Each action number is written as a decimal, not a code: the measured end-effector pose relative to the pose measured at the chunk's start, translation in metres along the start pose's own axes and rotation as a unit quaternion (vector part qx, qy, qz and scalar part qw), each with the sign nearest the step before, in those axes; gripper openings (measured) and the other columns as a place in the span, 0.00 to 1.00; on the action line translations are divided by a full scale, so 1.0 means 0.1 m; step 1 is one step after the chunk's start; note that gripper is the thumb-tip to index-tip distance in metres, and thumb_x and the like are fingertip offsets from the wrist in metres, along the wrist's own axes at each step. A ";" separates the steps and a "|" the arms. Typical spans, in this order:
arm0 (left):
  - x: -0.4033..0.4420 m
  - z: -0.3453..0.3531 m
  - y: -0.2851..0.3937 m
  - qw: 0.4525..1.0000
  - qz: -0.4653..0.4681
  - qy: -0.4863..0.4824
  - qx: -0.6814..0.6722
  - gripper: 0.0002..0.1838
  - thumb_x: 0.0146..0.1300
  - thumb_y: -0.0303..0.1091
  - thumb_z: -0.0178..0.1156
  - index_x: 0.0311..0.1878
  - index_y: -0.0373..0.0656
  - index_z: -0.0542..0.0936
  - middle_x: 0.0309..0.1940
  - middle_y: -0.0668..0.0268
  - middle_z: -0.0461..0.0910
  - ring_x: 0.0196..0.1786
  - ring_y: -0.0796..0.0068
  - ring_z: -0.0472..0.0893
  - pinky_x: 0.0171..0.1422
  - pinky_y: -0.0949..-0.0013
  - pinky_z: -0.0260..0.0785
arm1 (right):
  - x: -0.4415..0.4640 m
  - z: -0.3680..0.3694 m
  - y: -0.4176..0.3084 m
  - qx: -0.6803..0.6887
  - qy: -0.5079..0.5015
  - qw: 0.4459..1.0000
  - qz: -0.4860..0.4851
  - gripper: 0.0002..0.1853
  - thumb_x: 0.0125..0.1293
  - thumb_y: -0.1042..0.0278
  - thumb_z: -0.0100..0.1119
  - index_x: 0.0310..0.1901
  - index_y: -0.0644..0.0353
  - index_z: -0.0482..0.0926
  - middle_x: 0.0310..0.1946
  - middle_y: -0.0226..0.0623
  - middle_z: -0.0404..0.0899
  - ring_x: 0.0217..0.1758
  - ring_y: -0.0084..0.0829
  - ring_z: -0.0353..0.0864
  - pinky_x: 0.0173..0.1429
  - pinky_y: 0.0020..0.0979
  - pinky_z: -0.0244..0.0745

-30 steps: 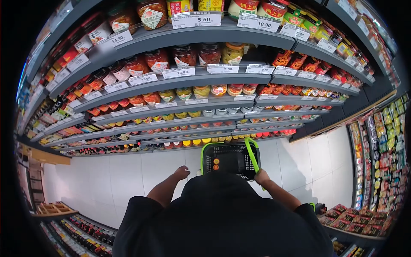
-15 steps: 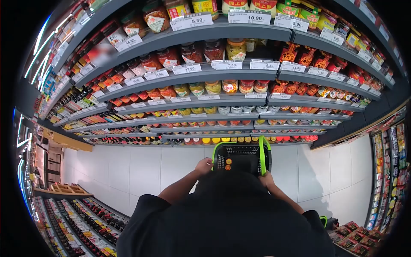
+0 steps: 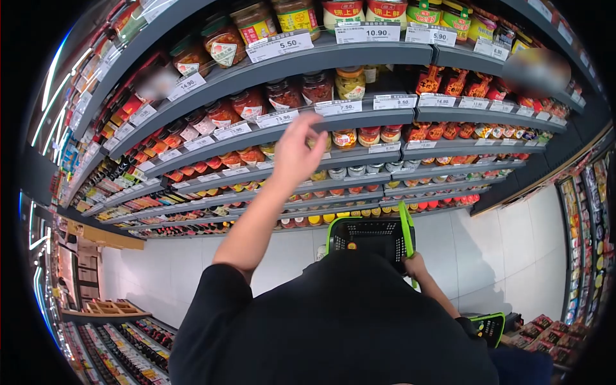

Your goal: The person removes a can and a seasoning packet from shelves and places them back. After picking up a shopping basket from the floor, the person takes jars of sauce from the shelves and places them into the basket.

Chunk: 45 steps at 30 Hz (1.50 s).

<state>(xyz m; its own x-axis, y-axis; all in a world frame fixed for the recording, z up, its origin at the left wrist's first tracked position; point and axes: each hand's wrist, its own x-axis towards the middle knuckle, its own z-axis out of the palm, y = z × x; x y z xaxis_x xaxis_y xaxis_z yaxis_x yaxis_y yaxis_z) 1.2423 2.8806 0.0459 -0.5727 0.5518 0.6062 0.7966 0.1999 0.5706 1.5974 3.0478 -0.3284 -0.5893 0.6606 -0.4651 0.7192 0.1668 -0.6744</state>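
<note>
My left hand [image 3: 299, 153] is raised in front of the jar shelves, fingers apart and nothing held. It is nearest to the price labels under a row of glass jars, among them a jar with yellowish-green contents [image 3: 350, 84] and a jar with dark red contents [image 3: 317, 88]. Low on the right, my right hand [image 3: 415, 265] is wrapped round the green handle [image 3: 407, 232] of a black shopping basket [image 3: 330, 239] with a green rim. Inside the basket, an orange round-topped item [image 3: 351, 246] shows; my body hides part of the basket.
Curved grey shelves [image 3: 359, 51] packed with jars and bottles span the front. Below them lies the pale tiled floor [image 3: 192, 260]. Another green-rimmed basket [image 3: 490, 328] is at lower right, near stacked packets [image 3: 536, 337]. More shelving [image 3: 581, 244] stands at the right.
My left hand has left the basket's left side and risen to the shelves. My right hand stays on the handle. The second basket shows more at lower right.
</note>
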 end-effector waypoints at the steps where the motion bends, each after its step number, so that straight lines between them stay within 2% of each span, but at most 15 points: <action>1: 0.13 -0.04 -0.03 1.000 0.027 0.013 0.001 0.18 0.55 0.28 0.62 0.49 0.41 0.74 0.51 0.58 0.75 0.33 0.70 0.81 0.45 0.66 0.72 | -0.01 -0.13 -0.11 -0.012 0.009 1.000 0.013 0.17 0.56 0.62 0.58 0.37 0.72 0.76 0.31 0.58 0.80 0.40 0.52 0.81 0.44 0.44 0.74; 2: 0.25 -0.07 -0.06 0.998 0.053 0.025 0.002 0.18 0.54 0.29 0.62 0.50 0.41 0.74 0.53 0.58 0.74 0.33 0.71 0.81 0.45 0.67 0.72 | -0.02 -0.29 -0.20 0.009 -0.007 0.998 0.064 0.16 0.55 0.63 0.60 0.37 0.70 0.77 0.31 0.56 0.80 0.40 0.51 0.81 0.45 0.42 0.74; 4: 0.45 -0.17 -0.04 0.987 0.118 0.046 0.099 0.21 0.54 0.30 0.62 0.53 0.41 0.73 0.52 0.59 0.73 0.32 0.70 0.81 0.45 0.66 0.72 | -0.06 -0.50 -0.23 -0.014 0.041 0.999 -0.019 0.12 0.57 0.66 0.58 0.34 0.69 0.76 0.23 0.45 0.79 0.24 0.37 0.79 0.33 0.37 0.73; 5: 0.49 -0.21 0.00 0.989 0.081 0.034 0.121 0.23 0.55 0.30 0.63 0.55 0.40 0.73 0.49 0.55 0.75 0.34 0.66 0.81 0.45 0.65 0.72 | -0.07 -0.58 -0.25 -0.012 0.040 0.999 -0.017 0.12 0.57 0.66 0.58 0.34 0.69 0.76 0.23 0.45 0.79 0.24 0.37 0.79 0.33 0.37 0.73; 9: 0.59 -0.20 0.04 0.990 -0.022 0.001 0.142 0.29 0.54 0.36 0.64 0.59 0.38 0.70 0.39 0.54 0.78 0.35 0.63 0.80 0.43 0.63 0.71 | -0.10 -0.60 -0.31 -0.022 0.000 0.999 -0.039 0.12 0.57 0.66 0.58 0.35 0.68 0.76 0.25 0.48 0.80 0.28 0.40 0.80 0.37 0.38 0.74; 12: 0.67 -0.21 0.08 0.982 -0.057 -0.037 0.177 0.28 0.53 0.39 0.64 0.56 0.37 0.71 0.40 0.55 0.76 0.36 0.63 0.80 0.42 0.60 0.72 | -0.05 -0.34 -0.30 -0.023 -0.016 0.999 -0.040 0.12 0.57 0.66 0.58 0.38 0.67 0.77 0.29 0.52 0.80 0.35 0.47 0.81 0.44 0.39 0.74; 14: 0.75 -0.22 0.06 0.980 -0.046 -0.050 0.188 0.27 0.53 0.40 0.64 0.55 0.37 0.72 0.38 0.54 0.77 0.37 0.61 0.80 0.42 0.59 0.72 | -0.03 -0.20 -0.32 -0.069 0.035 0.996 -0.053 0.14 0.58 0.63 0.55 0.39 0.67 0.76 0.35 0.59 0.79 0.44 0.57 0.78 0.47 0.45 0.73; 18: 0.95 -0.25 0.16 0.971 -0.085 -0.119 0.192 0.26 0.54 0.46 0.62 0.52 0.39 0.74 0.37 0.52 0.80 0.42 0.55 0.80 0.47 0.57 0.72 | -0.09 -0.18 -0.42 -0.054 0.011 0.998 -0.035 0.16 0.59 0.61 0.54 0.41 0.67 0.76 0.37 0.60 0.78 0.45 0.57 0.77 0.49 0.47 0.73; 20: 0.98 -0.16 0.05 0.971 -0.026 -0.079 0.224 0.27 0.54 0.50 0.61 0.52 0.40 0.75 0.42 0.52 0.80 0.47 0.54 0.80 0.50 0.58 0.72 | -0.08 -0.08 -0.25 -0.033 -0.013 0.999 -0.006 0.16 0.57 0.62 0.56 0.40 0.67 0.77 0.35 0.58 0.79 0.44 0.55 0.78 0.47 0.46 0.73; 23: 1.03 -0.15 0.10 0.957 -0.069 -0.104 0.260 0.29 0.55 0.53 0.60 0.53 0.41 0.75 0.44 0.53 0.80 0.49 0.53 0.79 0.52 0.58 0.71 | -0.03 -0.09 -0.12 0.022 -0.053 0.997 0.041 0.15 0.56 0.62 0.57 0.38 0.67 0.77 0.29 0.55 0.80 0.38 0.51 0.81 0.42 0.43 0.74; 25: 1.09 -0.12 0.05 0.951 -0.052 -0.097 0.289 0.34 0.55 0.57 0.59 0.57 0.39 0.73 0.37 0.51 0.81 0.45 0.56 0.81 0.51 0.60 0.71 | 0.15 -0.06 0.10 0.032 0.036 0.995 -0.083 0.08 0.59 0.67 0.55 0.33 0.63 0.75 0.17 0.33 0.73 0.17 0.28 0.73 0.22 0.32 0.68; 29: 1.16 -0.10 0.13 0.927 -0.106 -0.139 0.332 0.37 0.53 0.61 0.59 0.57 0.39 0.73 0.44 0.51 0.81 0.51 0.56 0.79 0.54 0.61 0.71 | 0.15 -0.30 -0.04 0.095 0.031 0.995 0.000 0.09 0.59 0.66 0.57 0.34 0.64 0.75 0.15 0.34 0.72 0.10 0.27 0.68 0.14 0.31 0.64; 37: 1.18 -0.14 0.15 0.909 -0.099 -0.194 0.355 0.46 0.46 0.63 0.64 0.63 0.39 0.67 0.57 0.53 0.74 0.60 0.60 0.73 0.62 0.65 0.66 | 0.05 -0.32 -0.15 0.039 0.048 0.998 -0.019 0.11 0.59 0.65 0.58 0.33 0.67 0.76 0.18 0.37 0.75 0.17 0.31 0.74 0.23 0.35 0.69; 41: 1.20 -0.18 0.14 0.910 -0.079 -0.220 0.342 0.47 0.45 0.61 0.66 0.63 0.39 0.67 0.59 0.53 0.72 0.61 0.60 0.72 0.63 0.65 0.65 | 0.04 -0.26 -0.20 0.041 0.042 0.998 -0.008 0.12 0.56 0.65 0.61 0.33 0.68 0.77 0.21 0.40 0.77 0.25 0.33 0.78 0.33 0.37 0.71; 45: 1.22 -0.18 0.19 0.912 -0.080 -0.217 0.338 0.45 0.45 0.59 0.67 0.62 0.39 0.68 0.57 0.54 0.73 0.59 0.60 0.74 0.62 0.65 0.66 | 0.10 -0.20 -0.07 0.016 0.044 0.999 -0.002 0.12 0.56 0.66 0.61 0.32 0.68 0.78 0.21 0.41 0.78 0.26 0.33 0.78 0.34 0.36 0.71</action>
<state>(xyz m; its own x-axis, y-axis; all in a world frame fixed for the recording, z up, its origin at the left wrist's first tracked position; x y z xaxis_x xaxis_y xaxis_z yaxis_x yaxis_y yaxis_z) 1.1845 2.9368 0.1409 -0.6788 0.7109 0.1839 0.7306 0.6791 0.0711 1.5937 3.0677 -0.3167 -0.5564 0.7223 -0.4106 0.7036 0.1467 -0.6953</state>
